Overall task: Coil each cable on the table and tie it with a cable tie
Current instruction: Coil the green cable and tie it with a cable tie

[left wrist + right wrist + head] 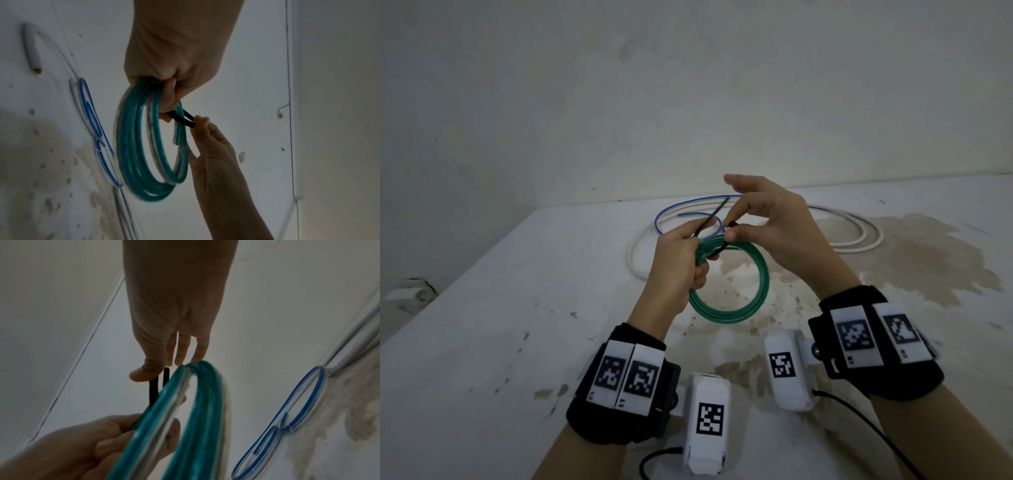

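Note:
My left hand (697, 241) grips a coiled green cable (763, 274) at its top and holds it above the white table (517, 308). The coil (131, 154) hangs below the fist. A black cable tie (711, 216) loops round the bundle beside my left fingers, and its tail points up and away. My right hand (731, 231) pinches the looped end of the tie (188, 114) between thumb and index finger, with the other fingers stretched out. In the right wrist view the tie (153, 389) runs from the thumb down behind the green coil (197, 402).
A thin blue cable (664, 212) lies in loose loops on the table behind my hands. A thicker white cable (873, 236) curves in wide loops along the back, near the wall. The table's right half is stained brown.

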